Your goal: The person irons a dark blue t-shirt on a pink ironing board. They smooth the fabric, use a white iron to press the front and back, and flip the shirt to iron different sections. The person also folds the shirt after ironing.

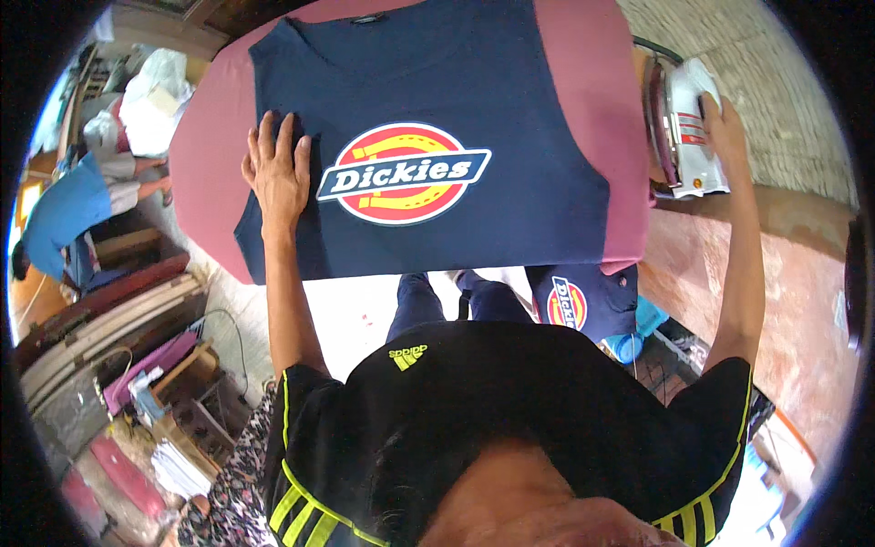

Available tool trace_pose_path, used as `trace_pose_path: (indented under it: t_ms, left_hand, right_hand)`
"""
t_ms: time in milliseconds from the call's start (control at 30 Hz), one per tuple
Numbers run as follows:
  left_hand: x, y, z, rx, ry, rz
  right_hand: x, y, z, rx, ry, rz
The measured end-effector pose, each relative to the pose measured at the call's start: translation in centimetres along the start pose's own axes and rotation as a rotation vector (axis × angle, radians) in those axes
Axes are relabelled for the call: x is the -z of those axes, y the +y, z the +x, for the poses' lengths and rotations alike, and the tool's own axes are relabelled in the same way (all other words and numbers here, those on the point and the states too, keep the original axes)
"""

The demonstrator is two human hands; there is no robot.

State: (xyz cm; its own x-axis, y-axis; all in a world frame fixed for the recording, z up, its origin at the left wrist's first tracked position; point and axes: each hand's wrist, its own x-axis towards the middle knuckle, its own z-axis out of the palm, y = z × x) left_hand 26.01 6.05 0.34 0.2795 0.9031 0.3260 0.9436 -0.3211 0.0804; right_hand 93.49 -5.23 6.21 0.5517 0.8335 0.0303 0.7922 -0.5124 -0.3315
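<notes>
A dark navy sleeveless top [437,246] is spread flat on a padded board with a dusty-pink cover [214,137]. Its chest carries a red, yellow and white oval print [406,173]. My left hand [278,173] lies palm down on the top, left of the print, with its fingers apart. Out at the right, my right hand [723,128] is closed around what looks like a clothes iron [690,150], white with red marks, resting on its heel beside the board. The grip itself is partly hidden by my fingers.
Another dark garment [597,310] with a similar print hangs below the board's right near edge, by a blue object [629,346]. At the left a person in a blue shirt [68,214] bends over. Stacked boards [109,337] and clutter fill the lower left; a pinkish wall [784,301] stands right.
</notes>
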Motion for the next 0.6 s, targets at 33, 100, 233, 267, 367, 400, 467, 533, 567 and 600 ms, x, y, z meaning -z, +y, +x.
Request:
trace_pose_path:
  t_ms: [33, 100, 233, 267, 367, 400, 467, 533, 567, 600]
  left_hand:
    - [0.6, -0.9, -1.5, 0.051, 0.018, 0.028]
    - [1.4, -2.4, -3.9, 0.137, 0.061, 0.038]
    - [2.0, -6.9, -9.4, 0.262, 0.097, -0.015]
    - [2.3, -7.5, -10.4, 0.291, 0.118, -0.007]
    - [3.1, -8.5, -12.5, 0.402, 0.117, -0.056]
    - [4.2, -8.2, -12.5, 0.443, 0.089, -0.090]
    - [4.5, -8.4, -13.4, 0.449, 0.161, -0.203]
    - [4.6, -9.0, -13.8, 0.515, 0.028, -0.273]
    - [5.0, -9.0, -13.9, 0.546, -0.034, -0.302]
    - [5.6, -8.6, -14.0, 0.475, 0.005, -0.270]
  right_hand:
    - [-0.5, -0.2, -0.1, 0.002, 0.034, 0.053]
    - [-1.4, 0.3, 0.0, 0.042, 0.155, 0.063]
    - [-2.2, 2.2, 0.9, 0.043, 0.215, -0.007]
    - [-1.7, 1.2, 0.3, 0.013, 0.158, -0.022]
    - [0.5, -5.2, -3.8, 0.339, 0.451, -0.378]
    - [0.3, -6.9, -5.6, 0.516, 0.627, -0.529]
    - [-0.7, -8.9, -9.5, 0.606, 0.597, -0.352]
    - [-3.4, -8.0, -14.3, 0.576, 0.495, -0.190]
    - [-5.8, -6.8, -16.8, 0.508, 0.417, -0.092]
    - [-7.2, -8.4, -19.5, 0.403, 0.354, -0.044]
